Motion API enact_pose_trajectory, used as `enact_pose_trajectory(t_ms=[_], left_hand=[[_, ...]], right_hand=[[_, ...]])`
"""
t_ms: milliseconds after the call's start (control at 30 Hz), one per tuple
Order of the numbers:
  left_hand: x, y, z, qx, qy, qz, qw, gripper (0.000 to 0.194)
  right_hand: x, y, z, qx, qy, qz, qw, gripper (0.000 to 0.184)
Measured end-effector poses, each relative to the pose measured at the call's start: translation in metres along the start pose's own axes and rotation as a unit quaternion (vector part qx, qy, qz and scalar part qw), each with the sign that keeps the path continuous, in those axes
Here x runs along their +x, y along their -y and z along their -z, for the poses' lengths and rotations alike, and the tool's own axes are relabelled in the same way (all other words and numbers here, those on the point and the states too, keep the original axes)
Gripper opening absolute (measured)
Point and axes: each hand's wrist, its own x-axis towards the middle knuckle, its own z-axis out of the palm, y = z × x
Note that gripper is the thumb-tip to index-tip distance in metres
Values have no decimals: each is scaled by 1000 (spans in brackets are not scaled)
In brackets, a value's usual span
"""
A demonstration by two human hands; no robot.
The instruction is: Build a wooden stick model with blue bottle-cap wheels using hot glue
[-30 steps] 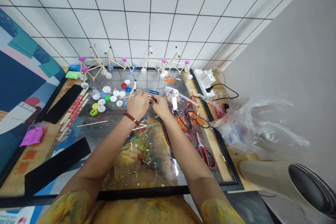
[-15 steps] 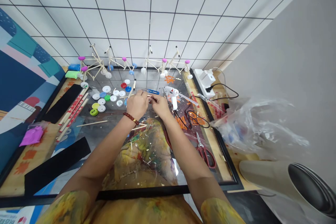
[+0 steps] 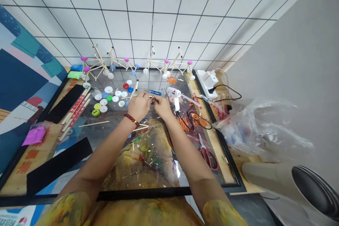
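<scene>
My left hand [image 3: 139, 107], with a beaded bracelet at the wrist, is closed around a thin wooden stick [image 3: 150, 96] that points toward my other hand. Another stick with dark bands [image 3: 136, 87] rises just beyond the left fingers; whether it is joined to the held one I cannot tell. My right hand [image 3: 162, 107] pinches at the stick's far end, where a small dark bit shows between the fingertips. A blue utility knife [image 3: 154, 92] lies just past both hands. Close to the right hand stands a white glue gun [image 3: 174, 95] with a clear glue stick.
Several bottle caps [image 3: 103, 108] lie to the left. Stick models [image 3: 97, 64] with pink parts line the back edge. Red-handled scissors [image 3: 208, 153], a power strip [image 3: 205, 81], a cable [image 3: 192, 122] and plastic bags [image 3: 254, 127] are right. Black strips [image 3: 59, 167] and bundled sticks [image 3: 75, 111] lie left.
The view has shifted very slightly. Both hands keep almost the same position and grip at the stick.
</scene>
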Motion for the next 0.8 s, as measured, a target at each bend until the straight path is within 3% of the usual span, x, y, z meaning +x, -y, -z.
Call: enact_pose_trajectory(t_ms=[533,800], left_hand=[[4,-3,-1,7,29,12,999,33],[5,-4,-1,5,27,2,1000,33]], right_hand=[[1,-6,-3,8,-7,35,999,32],[1,-4,-4,-40,-16,43,998,32]])
